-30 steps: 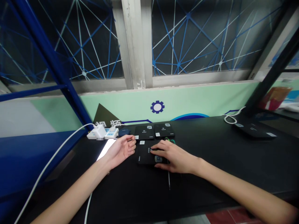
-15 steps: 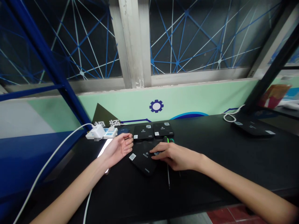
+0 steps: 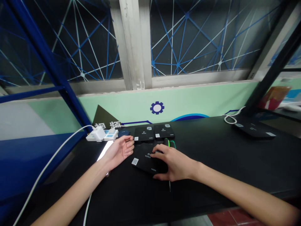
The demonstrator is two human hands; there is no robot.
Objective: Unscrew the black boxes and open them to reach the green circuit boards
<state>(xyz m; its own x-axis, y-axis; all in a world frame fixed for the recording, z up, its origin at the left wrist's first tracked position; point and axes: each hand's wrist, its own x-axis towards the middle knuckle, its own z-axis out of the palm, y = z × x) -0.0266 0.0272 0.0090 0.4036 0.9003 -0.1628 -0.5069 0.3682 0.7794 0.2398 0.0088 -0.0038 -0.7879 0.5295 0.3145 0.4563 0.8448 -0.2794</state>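
Observation:
A flat black set-top box point(image 3: 143, 160) with a white QR label lies on the black desk. My right hand point(image 3: 172, 161) grips its right part, fingertips on top and thumb at the near edge. Under that hand is a screwdriver with a green-and-black handle point(image 3: 167, 142); only its handle end and shaft tip show. My left hand point(image 3: 121, 149) rests palm up left of the box, fingers loosely curled and holding nothing. Behind the box, two similar set-top boxes, the left one point(image 3: 144, 134) and the right one point(image 3: 164, 131), lie side by side.
A phone with a bright screen point(image 3: 103, 152) lies partly beneath my left forearm. A white power strip point(image 3: 111, 135) with a plugged-in charger point(image 3: 99, 134) stands behind it, its white cable point(image 3: 44, 166) looping left. Another black box point(image 3: 255, 128) and a coiled white cable point(image 3: 230, 119) are at far right.
The near set-top box has turned to lie straighter and shifted slightly right. My right hand has spread its thumb to the near edge of the box. My left hand stays nearly still.

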